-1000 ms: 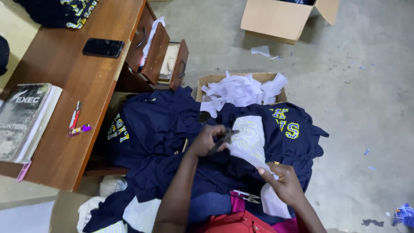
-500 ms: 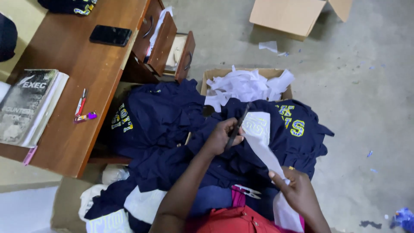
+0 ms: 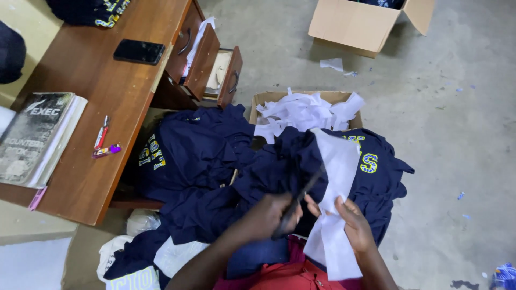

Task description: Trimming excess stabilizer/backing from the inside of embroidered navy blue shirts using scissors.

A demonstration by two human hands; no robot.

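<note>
Left hand (image 3: 269, 215) closed round dark scissors (image 3: 298, 201), blades pointing to 1 o'clock against a white backing sheet (image 3: 336, 177). Right hand (image 3: 355, 228) pinching that sheet's lower part, fingers (image 3: 344, 207) curled over its left edge. Sheet: long white strip, running from 12 o'clock down to 6 o'clock over the lap, lying on a navy garment (image 3: 376, 177) with yellow and white lettering at its 2 o'clock side.

Small open cardboard box (image 3: 263, 99) at 12 o'clock of the hands, tan, stuffed with white paper offcuts (image 3: 301, 113). Larger tan carton (image 3: 355, 24) at far 1 o'clock on the concrete floor (image 3: 457, 107), flaps open, dark cloth inside. Loose white scrap (image 3: 332, 64) just below it.

More navy garments (image 3: 188, 161) heaped at 10 o'clock, yellow lettering showing, partly covering the small box's front. Wooden counter (image 3: 97, 91) at 9 to 11 o'clock: black phone (image 3: 138, 51), thick grey-covered book (image 3: 35, 137), red pen (image 3: 101, 133), small purple item (image 3: 107, 151). Two drawers (image 3: 215, 64) pulled open at 11 o'clock. White cloth bundles (image 3: 134, 263) at 8 o'clock, under the navy heap.
</note>
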